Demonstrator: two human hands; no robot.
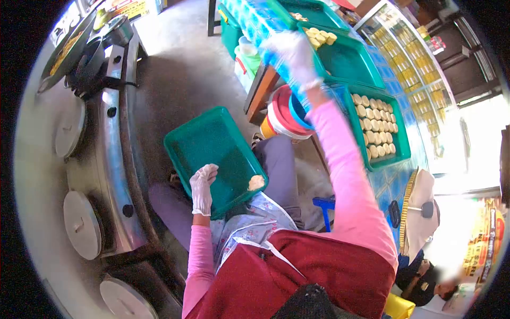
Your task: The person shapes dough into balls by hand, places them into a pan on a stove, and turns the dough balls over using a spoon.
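My left hand [203, 183], in a thin white glove, is over a green tray [183, 133] on my lap. Its fingers are curled together; whether anything is inside them is hidden. One pale lump of dough [256, 183] lies in the tray's near right corner. My right hand [291, 53], also gloved, reaches far forward to the edge of the blue-covered table and is smeared by motion, so its fingers cannot be read. Beside it, a second green tray [358, 64] holds a cluster of pale yellow pieces [320, 37].
Rows of round pale pieces [376, 125] fill another green tray [401, 141] on the table. Below stand stacked red and blue tubs [287, 111]. Along the left runs a metal stove [119, 175] with pans and lids. A person [425, 282] is at lower right.
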